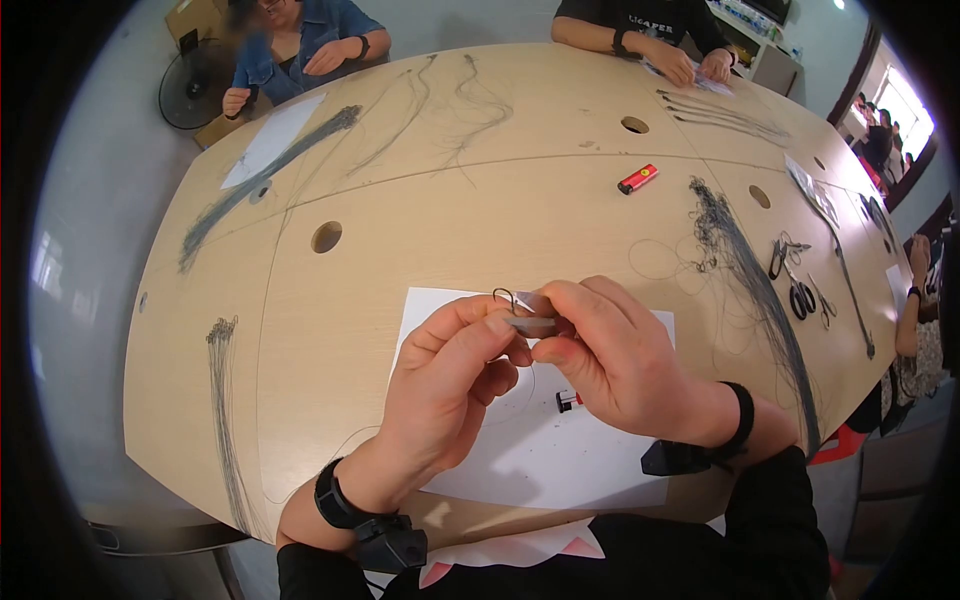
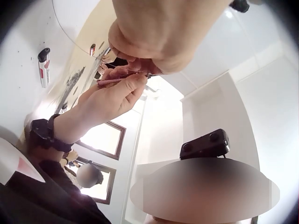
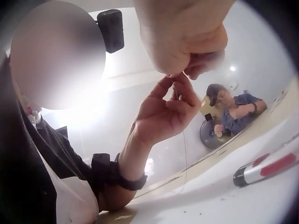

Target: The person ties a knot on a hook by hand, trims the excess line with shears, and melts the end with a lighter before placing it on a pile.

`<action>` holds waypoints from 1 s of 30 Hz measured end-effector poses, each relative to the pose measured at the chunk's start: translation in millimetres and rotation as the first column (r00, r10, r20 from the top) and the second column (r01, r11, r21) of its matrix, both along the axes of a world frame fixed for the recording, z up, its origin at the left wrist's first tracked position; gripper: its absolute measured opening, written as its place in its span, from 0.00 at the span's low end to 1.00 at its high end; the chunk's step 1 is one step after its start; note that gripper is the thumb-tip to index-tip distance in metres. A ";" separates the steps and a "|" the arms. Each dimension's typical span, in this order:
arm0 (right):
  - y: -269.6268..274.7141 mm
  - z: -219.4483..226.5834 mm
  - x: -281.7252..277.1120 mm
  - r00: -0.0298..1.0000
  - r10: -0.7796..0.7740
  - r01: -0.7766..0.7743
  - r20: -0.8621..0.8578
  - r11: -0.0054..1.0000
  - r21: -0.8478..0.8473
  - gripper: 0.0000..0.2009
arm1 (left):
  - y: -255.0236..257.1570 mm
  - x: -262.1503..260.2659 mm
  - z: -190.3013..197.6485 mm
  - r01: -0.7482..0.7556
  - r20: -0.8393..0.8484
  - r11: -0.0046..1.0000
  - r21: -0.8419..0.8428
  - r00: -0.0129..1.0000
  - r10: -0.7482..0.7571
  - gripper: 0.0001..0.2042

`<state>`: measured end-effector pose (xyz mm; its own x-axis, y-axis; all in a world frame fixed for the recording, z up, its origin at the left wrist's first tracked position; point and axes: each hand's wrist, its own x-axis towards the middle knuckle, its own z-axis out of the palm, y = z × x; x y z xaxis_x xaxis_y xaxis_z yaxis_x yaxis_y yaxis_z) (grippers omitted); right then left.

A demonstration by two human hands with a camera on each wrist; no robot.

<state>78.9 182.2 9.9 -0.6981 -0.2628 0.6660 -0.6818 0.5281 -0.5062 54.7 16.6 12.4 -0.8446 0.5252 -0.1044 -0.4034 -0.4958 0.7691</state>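
Over a white sheet of paper, both hands meet fingertip to fingertip. My left hand pinches a dark curved fish hook, its bend rising above the thumb. Thin line trails from that hand toward the table. Between thumb and fingers my right hand grips a small flat greyish strip, set close against the hook; its far end looks pinkish in the left wrist view. The fingers hide much of both pieces. Partly beneath the right hand, a lighter lies on the paper.
A red lighter lies farther back. Bundles of hooked line spread at right, front left and back left. Scissors lie beyond the right bundle. Two people sit across the table, which has round holes.
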 end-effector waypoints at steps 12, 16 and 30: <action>1.2 -0.3 -0.3 1.000 0.000 0.000 0.013 1.000 -0.013 0.14 | 3.9 2.4 0.3 0.032 0.032 0.994 -0.105 0.999 -0.029 0.06; 1.6 0.0 -1.1 1.000 -0.006 0.006 0.003 1.000 -0.007 0.15 | 3.6 2.4 0.2 0.041 0.044 0.994 -0.102 0.998 -0.037 0.06; 2.5 -2.2 -0.9 1.000 0.013 -0.013 0.019 1.000 0.000 0.14 | 4.2 3.2 -4.4 0.038 -0.015 0.996 -0.085 0.999 -0.039 0.07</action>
